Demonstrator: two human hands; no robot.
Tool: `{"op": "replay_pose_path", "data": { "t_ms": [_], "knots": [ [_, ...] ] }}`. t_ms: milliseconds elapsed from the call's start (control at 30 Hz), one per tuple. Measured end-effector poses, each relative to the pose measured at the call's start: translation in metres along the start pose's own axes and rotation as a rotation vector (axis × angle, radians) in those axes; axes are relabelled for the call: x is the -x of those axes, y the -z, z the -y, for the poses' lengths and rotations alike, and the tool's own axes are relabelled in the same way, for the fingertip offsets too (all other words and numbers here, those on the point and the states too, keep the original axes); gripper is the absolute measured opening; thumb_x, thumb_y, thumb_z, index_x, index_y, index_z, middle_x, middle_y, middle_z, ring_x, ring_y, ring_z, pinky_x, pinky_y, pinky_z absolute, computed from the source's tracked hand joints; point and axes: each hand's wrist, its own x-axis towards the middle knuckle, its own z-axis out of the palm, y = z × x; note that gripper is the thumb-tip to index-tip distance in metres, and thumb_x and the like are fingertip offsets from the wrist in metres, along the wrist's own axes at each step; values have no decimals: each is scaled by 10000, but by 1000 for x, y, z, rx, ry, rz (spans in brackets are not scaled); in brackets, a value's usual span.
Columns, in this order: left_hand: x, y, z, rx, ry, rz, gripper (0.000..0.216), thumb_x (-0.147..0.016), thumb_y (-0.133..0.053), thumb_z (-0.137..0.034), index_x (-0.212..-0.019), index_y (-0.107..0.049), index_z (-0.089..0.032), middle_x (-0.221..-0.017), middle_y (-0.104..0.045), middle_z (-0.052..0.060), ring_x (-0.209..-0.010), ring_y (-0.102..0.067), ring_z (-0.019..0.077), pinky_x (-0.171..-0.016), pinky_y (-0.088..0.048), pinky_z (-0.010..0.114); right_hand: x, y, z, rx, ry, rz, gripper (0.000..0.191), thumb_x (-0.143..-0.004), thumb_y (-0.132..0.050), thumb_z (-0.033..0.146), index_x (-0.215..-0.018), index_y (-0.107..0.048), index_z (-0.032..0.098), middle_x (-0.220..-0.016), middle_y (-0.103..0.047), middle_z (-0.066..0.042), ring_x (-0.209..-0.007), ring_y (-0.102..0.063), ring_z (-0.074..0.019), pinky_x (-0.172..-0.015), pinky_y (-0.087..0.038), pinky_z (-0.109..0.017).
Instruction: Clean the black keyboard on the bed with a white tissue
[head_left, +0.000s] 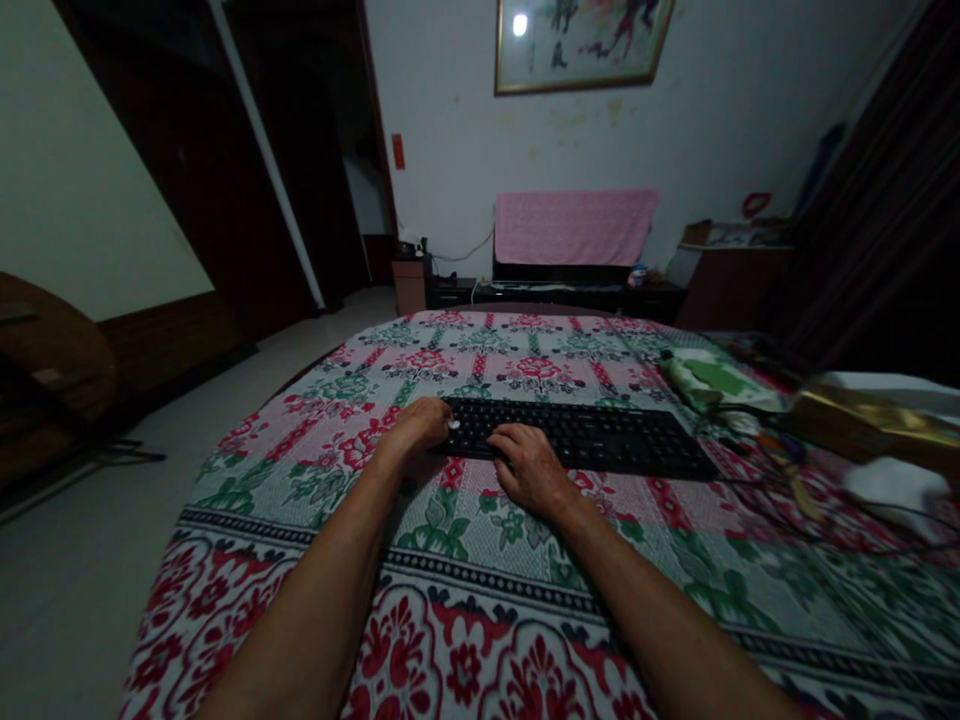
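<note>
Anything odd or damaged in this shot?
Yes: yellowish stains mark the pale wall below the picture, looking like damage. Cords also sprawl untidily right of the keyboard. No spill visible.

A: What's abv the pink cloth?
B: Framed pic on the wall, w/ a bright reflection in it.
A: And L of the cloth?
B: Small red strip on the wall, then a dark doorway; way further L, a round wooden thing, partly cut off.
A: R of it?
B: Cabinet w/ a red heart-shaped thing on top, then a dk curtain.
A: In front of the cloth?
B: Floral tablecloth, mostly red/grn; gold box on it, fwd & R of the cloth.
</note>
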Motion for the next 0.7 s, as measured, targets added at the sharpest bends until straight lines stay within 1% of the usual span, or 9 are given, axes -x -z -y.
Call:
{"op": "replay_pose_path", "data": {
  "t_ms": [100, 167, 233, 333, 467, 533, 600, 700],
  "knots": [
    [2, 4, 2, 28, -9, 38, 389, -705, -556, -172, -1071, -682, -214, -951, -718, 64, -899, -652, 180, -759, -470, 200, 0, -1, -1, -1, -4, -4, 303, -786, -524, 118, -1072, -607, 178, -1117, -597, -102, -1066, -509, -232, -930, -388, -412],
    [3, 6, 4, 55, -14, 86, 394, -690, -559, -166, -1062, -683, -208, -886, -720, 57, -834, -658, 180, -700, -470, 202, 0, -2, -1, 0, -7, -2, 302, -788, -522, 119, -1072, -607, 178, -1111, -598, -102, -1065, -510, -233, -932, -386, -413],
    [3, 7, 5, 69, -10, 116, 385, -685, -559, -166, -1046, -688, -209, -854, -717, 52, -797, -656, 179, -658, -463, 203, 0, -2, -1, 0, -10, 2, 304, -786, -523, 119, -1072, -606, 178, -1105, -599, -102, -1063, -510, -233, -931, -387, -413],
    [3, 5, 3, 60, -37, 89, 355, -704, -551, -182, -1025, -694, -232, -880, -716, 43, -810, -645, 173, -674, -456, 202, 0, -3, -1, -1, -8, -1, 308, -783, -523, 117, -1072, -609, 180, -1107, -600, -104, -1059, -510, -232, -927, -390, -417],
    [4, 4, -4, 41, -144, 27, 332, -737, -525, -194, -1015, -697, -248, -931, -713, 33, -862, -625, 162, -750, -446, 202, 0, -2, -1, -5, -12, -6, 305, -787, -518, 121, -1071, -612, 181, -1104, -602, -102, -1052, -514, -231, -926, -390, -416],
    [5, 4, -5, 45, -172, 24, 327, -731, -523, -183, -997, -701, -247, -917, -710, 24, -854, -617, 154, -741, -440, 193, 0, -2, -1, -7, -14, -3, 307, -786, -518, 119, -1072, -613, 180, -1101, -603, -100, -1047, -516, -230, -925, -390, -412],
    [5, 5, -4, 67, -186, 56, 310, -718, -525, -176, -961, -709, -234, -855, -704, 16, -790, -612, 143, -683, -434, 183, 0, -1, 0, -7, -15, 0, 311, -784, -518, 115, -1073, -613, 180, -1102, -602, -99, -1044, -517, -230, -925, -389, -411],
    [5, 4, 0, 163, -179, 144, 284, -705, -533, -190, -928, -708, -208, -728, -673, -5, -659, -587, 119, -570, -407, 168, 0, -1, 0, -8, -18, 0, 312, -789, -513, 115, -1077, -613, 182, -1106, -602, -102, -1047, -517, -232, -925, -388, -415]
  ]
}}
